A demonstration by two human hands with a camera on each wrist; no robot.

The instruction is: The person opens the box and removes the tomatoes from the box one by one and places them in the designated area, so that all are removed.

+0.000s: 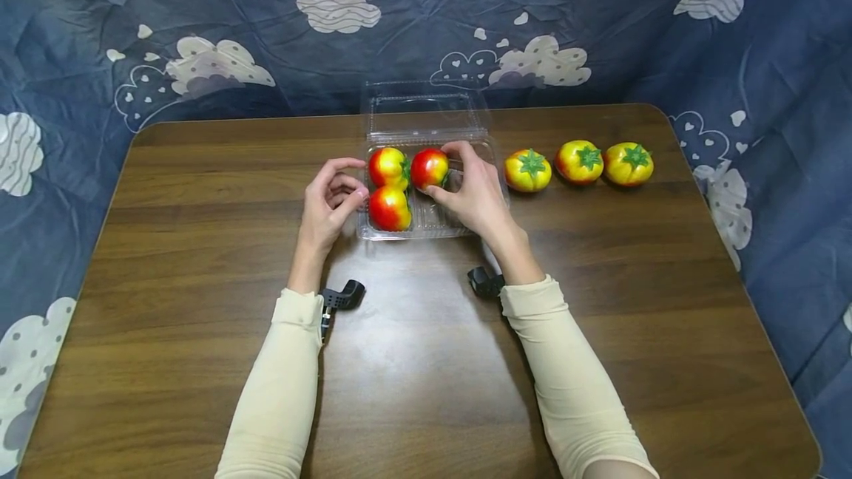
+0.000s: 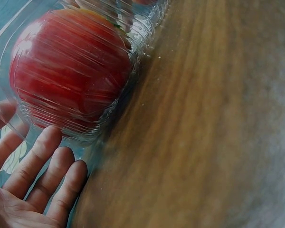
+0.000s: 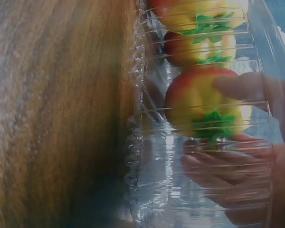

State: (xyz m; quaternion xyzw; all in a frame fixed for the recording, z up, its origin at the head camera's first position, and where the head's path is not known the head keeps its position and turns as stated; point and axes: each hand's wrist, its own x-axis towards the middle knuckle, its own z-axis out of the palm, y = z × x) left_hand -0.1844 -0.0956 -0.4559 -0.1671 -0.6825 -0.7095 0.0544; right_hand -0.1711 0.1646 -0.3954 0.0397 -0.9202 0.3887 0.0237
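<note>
- We log the right hand (image 1: pixel 475 194) over the clear container (image 1: pixel 435 231), thumb and fingers clamped on a red-yellow fruit (image 1: pixel 428 168).
- The held fruit sits within the container's outline, in the back row, just right of the back-left fruit (image 1: pixel 386 166). We cannot tell whether its underside meets the floor of the container.
- From the right wrist we see this fruit through the ribbed clear wall, its green leafy top turned toward that camera, the thumb on one side and fingers on the other.
- Left hand (image 1: pixel 329 198): at the container's left side, fingers bent and spread apart, gripping no fruit. We note fingertips close against the clear wall in the left wrist view; contact is uncertain.
- Two fruits lie in the left part of the container: the back-left fruit and, close in front of it, the front-left fruit (image 1: pixel 389 208).
- The lid (image 1: pixel 426 113) is tipped back on the far side, toward the blue cloud-print cloth (image 1: pixel 399 58).
- Right of the container we count three more fruits in a row, leafy tops up: a near one (image 1: pixel 528 171), a middle one (image 1: pixel 579 162) and a far-right one (image 1: pixel 629 164).
- All stand on a brown wood-grain table (image 1: pixel 399 390).
</note>
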